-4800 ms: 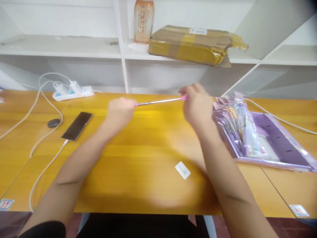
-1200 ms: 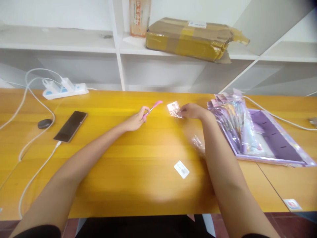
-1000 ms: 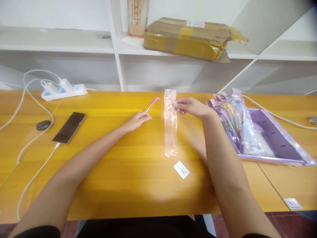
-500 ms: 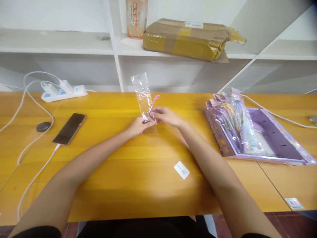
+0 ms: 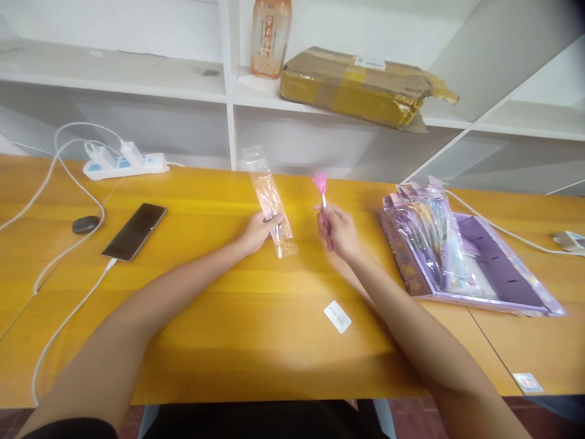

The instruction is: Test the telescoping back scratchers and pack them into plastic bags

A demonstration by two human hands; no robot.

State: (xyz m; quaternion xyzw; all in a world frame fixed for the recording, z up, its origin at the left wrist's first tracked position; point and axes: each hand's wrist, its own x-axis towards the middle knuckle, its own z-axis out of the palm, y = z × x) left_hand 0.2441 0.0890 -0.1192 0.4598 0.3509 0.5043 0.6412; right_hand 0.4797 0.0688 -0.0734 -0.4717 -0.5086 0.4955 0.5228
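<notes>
The left hand (image 5: 259,230) pinched a long, narrow sleeve of clear, crinkled plastic film (image 5: 271,203) near its lower third. The sleeve stood tilted, its upper end leaning away toward the shelving and its lower end close to the table (image 5: 192,329); whether that end touched the wood could not be told. Nothing could be made out inside the sleeve.

The right hand (image 5: 340,230) was closed around a slim stick (image 5: 324,207), held nearly upright. The stick showed a pale, thin shaft, a pink grip end protruding below the fingers, and a small pink hand-shaped head (image 5: 320,179) at the top (the fine detail of the head was blurred). Stick and sleeve were apart, with bare wood between them.

The table was smooth, glossy, yellow-orange wood with visible grain. A small white rectangular label (image 5: 337,316) lay flat on it, near the right forearm.

To the right lay a shallow purple cardboard tray (image 5: 503,274) with a slotted inner panel. Its left portion held a fanned stack of glossy film packets (image 5: 427,235); the contents of the packets were not legible.

To the left lay a dark, flat phone (image 5: 134,231) with a white cable attached, a small dark oval object (image 5: 85,224), and a white power strip (image 5: 124,164) with plugs inserted.

On the white shelf (image 5: 137,85) behind stood an orange-labelled bottle (image 5: 270,38) beside a flat brown parcel (image 5: 361,85) wrapped in glossy tape.
</notes>
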